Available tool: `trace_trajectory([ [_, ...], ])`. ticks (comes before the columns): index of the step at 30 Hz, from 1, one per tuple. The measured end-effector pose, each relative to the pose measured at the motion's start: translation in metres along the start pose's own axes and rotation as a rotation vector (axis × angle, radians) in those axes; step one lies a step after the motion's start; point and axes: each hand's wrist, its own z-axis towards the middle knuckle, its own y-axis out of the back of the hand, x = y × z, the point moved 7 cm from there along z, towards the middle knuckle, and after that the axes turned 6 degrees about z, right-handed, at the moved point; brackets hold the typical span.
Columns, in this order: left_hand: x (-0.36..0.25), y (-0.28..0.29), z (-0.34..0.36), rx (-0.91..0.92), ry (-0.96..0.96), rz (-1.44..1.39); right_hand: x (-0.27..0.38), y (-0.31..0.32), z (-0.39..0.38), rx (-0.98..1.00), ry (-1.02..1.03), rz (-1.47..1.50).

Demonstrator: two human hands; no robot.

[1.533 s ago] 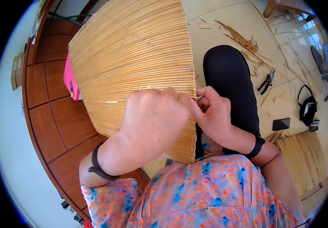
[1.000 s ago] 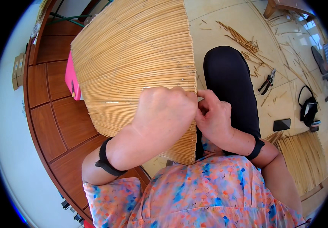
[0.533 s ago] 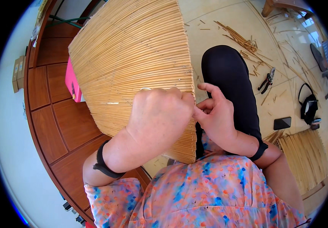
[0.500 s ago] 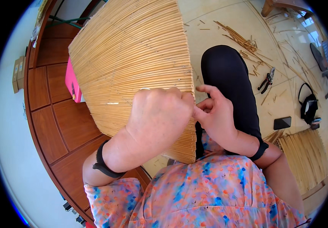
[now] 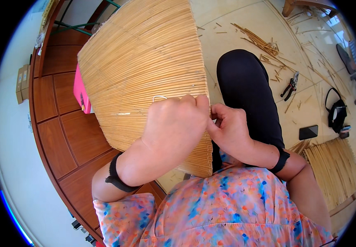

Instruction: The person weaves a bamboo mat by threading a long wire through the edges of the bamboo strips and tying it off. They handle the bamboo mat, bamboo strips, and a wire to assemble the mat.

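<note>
reed mat point(image 5: 145, 70): light, stiff along sticks, brittle | my left hand point(image 5: 174, 123) fisted on its right edge | my right hand point(image 5: 229, 129) pinching that edge beside it | best held near binding, I judge

Reed mat point(image 5: 145, 70) before hands point(image 5: 174, 123)

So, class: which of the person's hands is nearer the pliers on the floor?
Right. The right hand is at the mat's edge, on the side of the pliers; the left hand lies farther, over the mat.
</note>
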Motion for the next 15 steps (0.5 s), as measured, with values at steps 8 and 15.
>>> trace_trajectory([
  [8,-0.006,-0.009,0.005,-0.073,0.038,0.043,0.001,-0.001,0.000,-0.022,0.107,-0.076],
  [15,-0.016,-0.016,0.009,-0.124,0.155,0.029,0.000,-0.004,-0.005,-0.020,0.245,-0.084],
])
